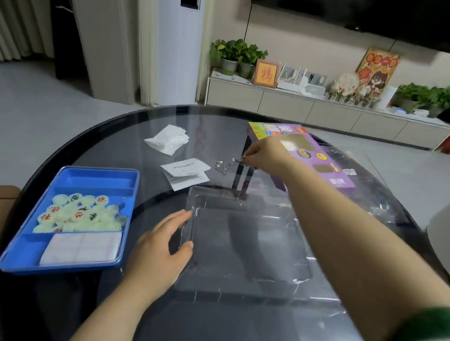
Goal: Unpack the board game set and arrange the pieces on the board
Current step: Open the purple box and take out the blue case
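A clear plastic tray point(251, 241) lies on the dark glass table in front of me. My left hand point(164, 248) holds the tray's left rim, thumb over the edge. My right hand point(265, 154) reaches far across and pinches a small metal piece point(236, 160) just above the table. Beside it lie more small metal pieces point(221, 167). A blue tray point(71, 175) at the left holds several pale round chess pieces point(82, 213) with red and black characters and a folded white sheet point(80, 248). The purple game box point(312, 157) lies behind my right hand.
Two folded paper slips point(186, 171) and a crumpled white tissue point(167, 138) lie mid-table. Clear plastic wrap point(377, 181) spreads at the right. The round table's edge point(60, 153) curves at the left; a low cabinet with plants stands beyond.
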The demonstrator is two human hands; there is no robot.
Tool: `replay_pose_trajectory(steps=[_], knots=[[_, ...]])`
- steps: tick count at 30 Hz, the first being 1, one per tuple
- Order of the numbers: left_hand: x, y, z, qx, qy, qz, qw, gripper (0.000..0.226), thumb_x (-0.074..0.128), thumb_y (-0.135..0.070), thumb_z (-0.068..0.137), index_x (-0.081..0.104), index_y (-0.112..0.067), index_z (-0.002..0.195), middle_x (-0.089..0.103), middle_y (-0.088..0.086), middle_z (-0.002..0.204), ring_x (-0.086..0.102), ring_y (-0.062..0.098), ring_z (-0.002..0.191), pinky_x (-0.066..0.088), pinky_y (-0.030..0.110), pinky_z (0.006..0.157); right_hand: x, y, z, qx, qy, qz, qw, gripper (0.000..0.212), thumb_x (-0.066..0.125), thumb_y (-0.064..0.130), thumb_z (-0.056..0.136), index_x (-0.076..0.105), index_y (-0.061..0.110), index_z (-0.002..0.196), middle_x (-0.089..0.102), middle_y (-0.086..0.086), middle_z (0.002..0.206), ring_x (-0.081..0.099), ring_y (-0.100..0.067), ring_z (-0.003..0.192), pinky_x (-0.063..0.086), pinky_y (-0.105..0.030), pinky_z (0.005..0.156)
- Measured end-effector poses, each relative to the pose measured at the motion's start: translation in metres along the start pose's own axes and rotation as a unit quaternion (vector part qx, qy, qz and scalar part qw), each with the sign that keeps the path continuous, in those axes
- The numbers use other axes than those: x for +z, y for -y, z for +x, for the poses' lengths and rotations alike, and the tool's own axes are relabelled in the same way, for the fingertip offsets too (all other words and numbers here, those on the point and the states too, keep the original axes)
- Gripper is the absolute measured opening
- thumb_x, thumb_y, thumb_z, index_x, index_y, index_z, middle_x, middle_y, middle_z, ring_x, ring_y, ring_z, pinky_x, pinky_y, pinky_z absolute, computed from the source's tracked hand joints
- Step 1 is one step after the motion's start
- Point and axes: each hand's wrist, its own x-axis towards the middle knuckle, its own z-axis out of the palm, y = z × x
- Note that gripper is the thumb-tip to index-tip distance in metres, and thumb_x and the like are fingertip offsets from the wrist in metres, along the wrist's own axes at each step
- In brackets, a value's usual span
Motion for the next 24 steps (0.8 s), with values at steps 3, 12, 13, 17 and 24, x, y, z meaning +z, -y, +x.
replay_pose_trajectory(steps=[3,12,13,17,24], knots=[[0.0,0.0,-0.001,-0.013,-0.005,0.0,1.0,0.048,0.057,-0.015,0.084,0.046,-0.032,0.128,0.043,-0.024,0.125,0.041,0.006,0.123,0.027,0.017,0.098,0.032,0.004,0.025,0.056,0.005,0.026,0.998,0.014,0.057,0.009,0.084,0.068,0.006,0.093,0.051,-0.001,0.06,0.05,-0.018,0.059,0.044,-0.026,0.063],[0.001,-0.002,-0.002,-0.02,-0.005,0.02,1.0,0.052,0.061,-0.023,0.081,0.044,-0.034,0.129,0.044,-0.027,0.109,0.042,0.007,0.121,0.032,0.023,0.098,0.053,-0.012,0.035,0.096,0.013,-0.038,0.995,0.027,0.051,0.011,0.089,0.064,-0.001,0.108,0.063,-0.017,0.114,0.06,-0.032,0.096,0.049,-0.039,0.092],[0.002,-0.003,-0.002,-0.022,-0.003,0.027,0.999,0.054,0.061,-0.024,0.081,0.043,-0.033,0.131,0.043,-0.027,0.109,0.042,0.007,0.122,0.031,0.024,0.1,0.054,-0.013,0.034,0.099,0.014,-0.032,0.994,0.027,0.052,0.012,0.089,0.064,-0.001,0.108,0.063,-0.017,0.114,0.06,-0.032,0.097,0.049,-0.039,0.092],[0.002,-0.004,-0.002,-0.034,-0.004,0.019,0.999,0.052,0.06,-0.023,0.082,0.044,-0.032,0.13,0.048,-0.025,0.111,0.043,0.008,0.12,0.032,0.026,0.1,0.048,-0.01,0.024,0.088,0.028,-0.014,0.996,0.031,0.056,0.014,0.088,0.06,-0.001,0.115,0.059,-0.017,0.122,0.055,-0.031,0.111,0.046,-0.039,0.097],[0.001,-0.007,-0.005,-0.05,0.002,-0.039,0.998,0.065,0.054,-0.013,0.087,0.021,-0.029,0.141,0.052,-0.02,0.113,0.046,0.009,0.099,0.029,0.024,0.087,0.001,-0.033,-0.049,0.077,-0.022,0.081,0.993,0.039,0.057,0.016,0.087,0.052,0.007,0.125,0.054,-0.01,0.128,0.052,-0.025,0.114,0.041,-0.028,0.086]])
